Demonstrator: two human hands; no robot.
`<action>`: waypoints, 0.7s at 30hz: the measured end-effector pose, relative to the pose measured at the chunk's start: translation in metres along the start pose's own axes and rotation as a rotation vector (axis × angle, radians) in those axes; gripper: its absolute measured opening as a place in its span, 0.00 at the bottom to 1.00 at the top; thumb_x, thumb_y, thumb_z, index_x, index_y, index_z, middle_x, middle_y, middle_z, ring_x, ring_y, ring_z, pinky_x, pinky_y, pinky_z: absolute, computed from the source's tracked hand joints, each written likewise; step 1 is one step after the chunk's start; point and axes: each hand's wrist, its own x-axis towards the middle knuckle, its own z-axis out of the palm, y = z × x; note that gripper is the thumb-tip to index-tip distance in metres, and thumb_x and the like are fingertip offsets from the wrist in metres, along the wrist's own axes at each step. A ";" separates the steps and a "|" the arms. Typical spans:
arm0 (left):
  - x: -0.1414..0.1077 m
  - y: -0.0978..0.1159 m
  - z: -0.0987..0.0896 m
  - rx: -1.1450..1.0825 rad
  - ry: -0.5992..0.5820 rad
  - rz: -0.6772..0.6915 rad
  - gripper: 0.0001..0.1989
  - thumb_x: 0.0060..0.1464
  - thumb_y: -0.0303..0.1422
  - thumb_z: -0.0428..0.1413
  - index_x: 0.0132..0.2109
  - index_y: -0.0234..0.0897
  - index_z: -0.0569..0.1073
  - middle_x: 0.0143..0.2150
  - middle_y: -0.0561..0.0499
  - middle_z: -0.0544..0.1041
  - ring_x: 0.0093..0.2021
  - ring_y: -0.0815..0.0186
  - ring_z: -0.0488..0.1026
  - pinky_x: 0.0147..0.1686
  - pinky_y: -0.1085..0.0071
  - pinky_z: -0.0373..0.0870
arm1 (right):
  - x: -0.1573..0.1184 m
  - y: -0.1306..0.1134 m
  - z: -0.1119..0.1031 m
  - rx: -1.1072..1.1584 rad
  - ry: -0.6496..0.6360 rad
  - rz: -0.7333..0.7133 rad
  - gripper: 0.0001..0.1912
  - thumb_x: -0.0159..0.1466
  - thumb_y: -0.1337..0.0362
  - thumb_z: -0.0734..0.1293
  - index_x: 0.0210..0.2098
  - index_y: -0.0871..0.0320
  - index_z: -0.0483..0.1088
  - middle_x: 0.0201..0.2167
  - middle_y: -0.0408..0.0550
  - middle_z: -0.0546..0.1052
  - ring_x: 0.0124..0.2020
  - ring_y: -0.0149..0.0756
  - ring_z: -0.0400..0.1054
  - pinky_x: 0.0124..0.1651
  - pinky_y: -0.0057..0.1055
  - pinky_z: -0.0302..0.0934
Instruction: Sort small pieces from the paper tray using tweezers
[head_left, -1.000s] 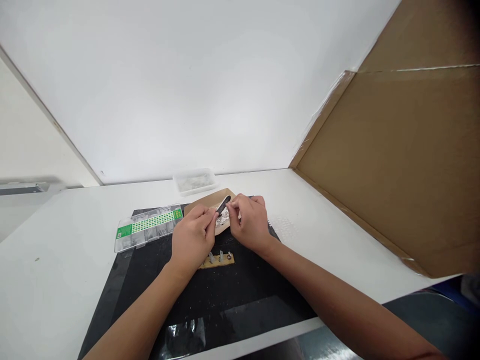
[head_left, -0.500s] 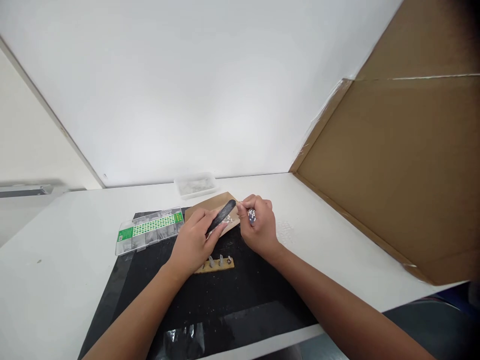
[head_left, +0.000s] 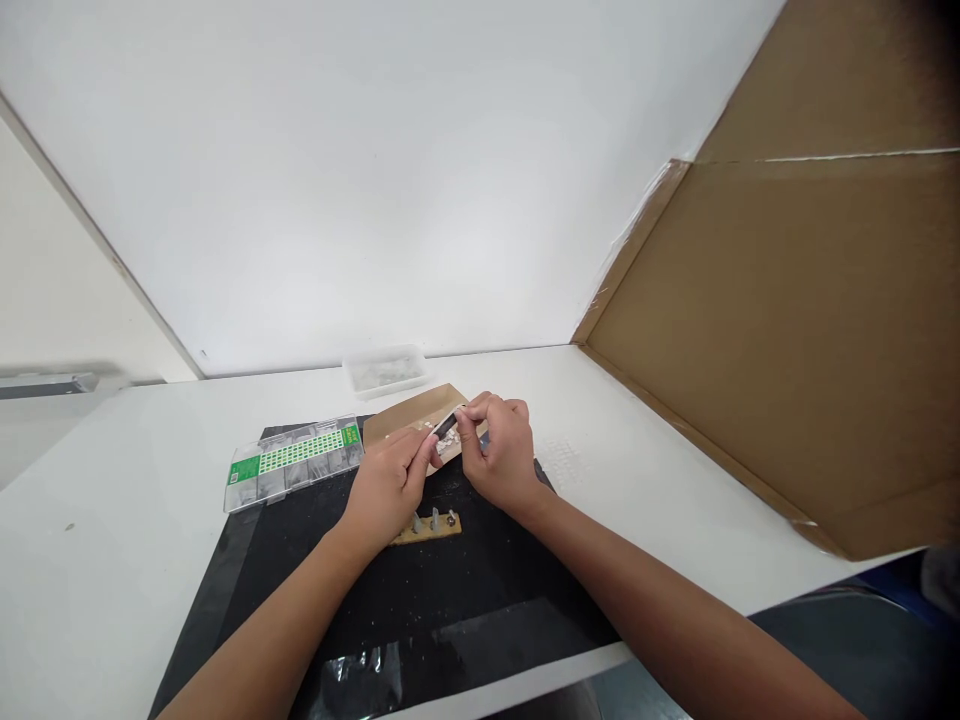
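Observation:
My left hand (head_left: pixel 386 485) is closed around a black nail file (head_left: pixel 447 424), which slants up to the right with its edge turned partly toward me. At the file's far end, my right hand (head_left: pixel 501 450) is pinched shut, fingertips at the tip. Whether a small piece sits between those fingers is hidden. Both hands are over the near side of a brown cardboard tray (head_left: pixel 405 412) with small white pieces (head_left: pixel 427 428) in it. Below the hands, a tan strip (head_left: pixel 431 532) bearing several upright clear tips lies on the black mat (head_left: pixel 450 590).
Left of the hands lies a clear compartment case (head_left: pixel 296 462) with a green label. Behind the tray is a translucent plastic box (head_left: pixel 384 374). Small clear pieces (head_left: pixel 559 460) lie on the white table (head_left: pixel 660 510) at right. A cardboard panel (head_left: pixel 787 330) borders the right side.
The file has turned from showing its broad face to a narrower view. My right hand has come slightly left and closer to my left hand. The view has shifted a little.

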 end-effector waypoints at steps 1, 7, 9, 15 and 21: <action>0.000 0.001 0.000 -0.009 0.002 -0.017 0.21 0.73 0.36 0.46 0.32 0.39 0.73 0.30 0.52 0.77 0.34 0.65 0.76 0.39 0.69 0.68 | 0.000 0.000 0.000 -0.007 -0.008 -0.013 0.06 0.73 0.64 0.62 0.37 0.53 0.62 0.32 0.45 0.78 0.33 0.38 0.72 0.46 0.42 0.55; 0.000 0.005 -0.001 -0.026 -0.003 -0.058 0.22 0.73 0.37 0.46 0.30 0.38 0.73 0.28 0.53 0.76 0.31 0.66 0.74 0.38 0.69 0.66 | 0.000 -0.001 -0.003 -0.043 -0.066 -0.066 0.07 0.73 0.64 0.62 0.36 0.54 0.62 0.29 0.43 0.77 0.29 0.35 0.71 0.45 0.42 0.53; 0.001 0.006 -0.002 -0.031 -0.002 -0.062 0.22 0.73 0.38 0.46 0.30 0.38 0.73 0.28 0.53 0.76 0.31 0.66 0.74 0.38 0.69 0.66 | 0.000 -0.001 -0.004 -0.049 -0.038 -0.062 0.07 0.72 0.64 0.62 0.36 0.53 0.62 0.30 0.43 0.77 0.30 0.36 0.71 0.45 0.42 0.54; 0.001 0.006 -0.003 -0.029 0.003 -0.103 0.20 0.73 0.38 0.46 0.32 0.38 0.72 0.28 0.54 0.74 0.31 0.67 0.72 0.38 0.70 0.64 | 0.002 0.004 -0.002 -0.025 0.022 -0.083 0.06 0.72 0.66 0.63 0.36 0.53 0.62 0.29 0.42 0.76 0.31 0.36 0.72 0.45 0.41 0.54; 0.002 0.003 -0.006 -0.028 0.010 -0.096 0.20 0.72 0.37 0.46 0.30 0.38 0.70 0.28 0.55 0.73 0.30 0.67 0.71 0.37 0.70 0.62 | 0.000 0.004 0.004 -0.029 -0.027 -0.101 0.08 0.72 0.66 0.63 0.35 0.54 0.61 0.30 0.42 0.77 0.30 0.35 0.71 0.44 0.41 0.54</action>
